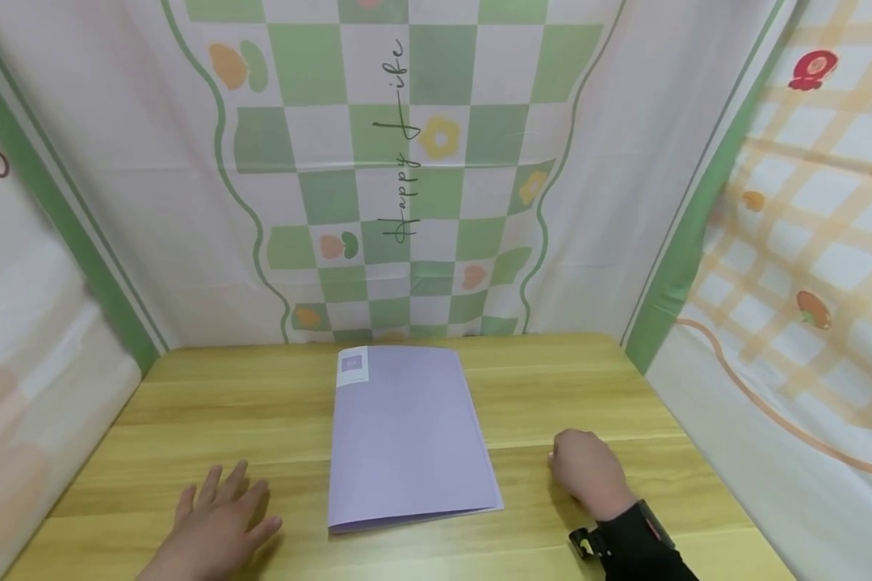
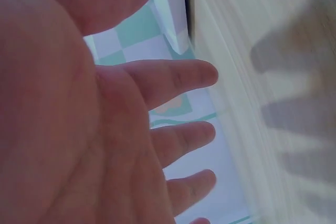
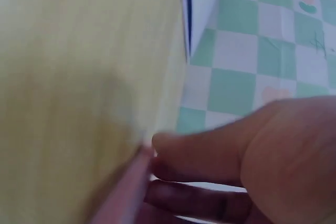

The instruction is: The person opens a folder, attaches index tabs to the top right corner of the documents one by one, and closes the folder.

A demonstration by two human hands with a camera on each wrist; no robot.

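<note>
We see a person's bare left hand (image 1: 214, 528), palm down with fingers spread and nothing in it; the fingers' shadows lie apart from them on the table. The bare right hand (image 1: 589, 472) has its fingers curled in, thumb tip close to a fingertip; we make out nothing clearly held, though the wrist view is blurred there. A black sleeve or strap with a dark buckle (image 1: 618, 542) circles that wrist.

Between the hands, touched by neither, a thin pale-purple folder (image 1: 410, 444) lies flat, a white label (image 1: 352, 367) at its far left corner. Its near edge gapes slightly.

We judge this a pause before contact: the next move would call for bringing a hand inward, the right one uncurling to take the folder's right edge, the left steadying it.

Beneath is a yellowish wood-grain table (image 1: 262, 395). Behind hangs a green-and-white checked cloth (image 1: 436, 194) lettered "Happy Life" sideways; to our right, an orange-latticed white cloth (image 1: 814, 242).
</note>
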